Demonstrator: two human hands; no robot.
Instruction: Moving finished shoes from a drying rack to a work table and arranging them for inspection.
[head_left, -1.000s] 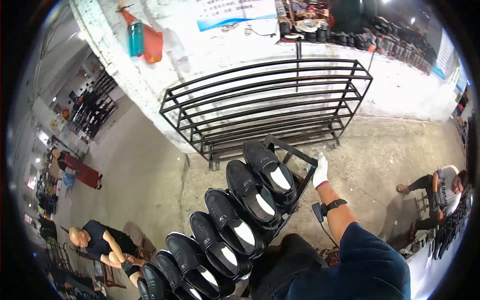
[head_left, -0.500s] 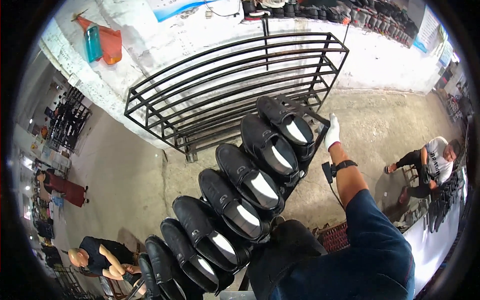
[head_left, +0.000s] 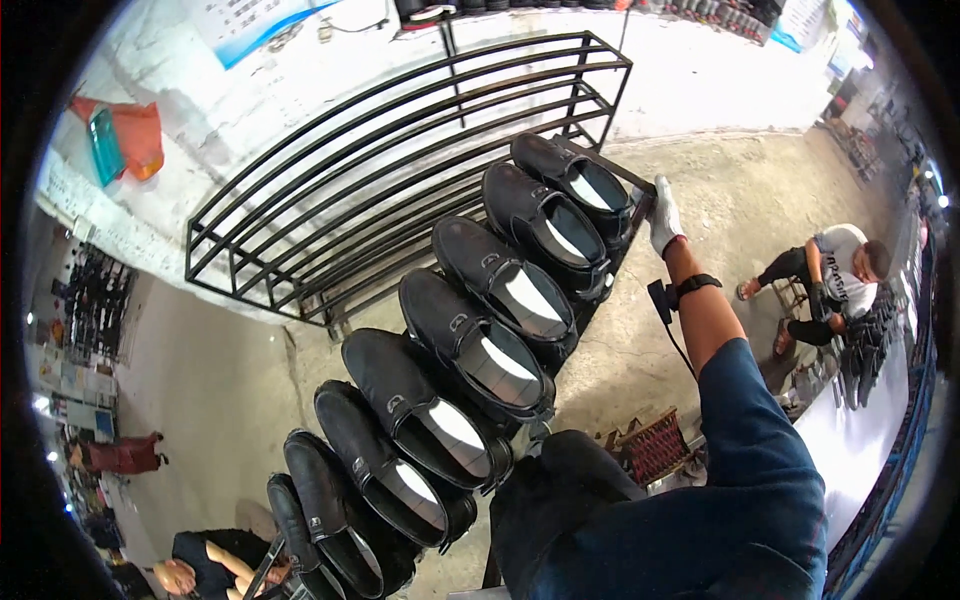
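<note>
In a white glove, my right hand (head_left: 664, 218) is closed on the end bar of a black metal shoe rack (head_left: 622, 172). A slanting row of black slip-on shoes (head_left: 470, 340) stands on this rack, running from the upper right down to the lower left. Pale insoles show inside several of them. At the near left another rack bar (head_left: 264, 568) sticks out beside the last shoe. My left hand is out of sight. The shoes hide most of the rack under them.
A second black metal rack (head_left: 400, 130) without shoes stands against the white wall (head_left: 700, 90). One person (head_left: 840, 280) sits at the right, another (head_left: 215, 560) at the lower left. A red woven seat (head_left: 655, 450) is near my right side. An orange bag (head_left: 135, 135) hangs on the wall.
The wall rack and the seated person at right have shifted left and up in view. The far end of the shoe-laden rack sits higher, with my right hand still on it.
</note>
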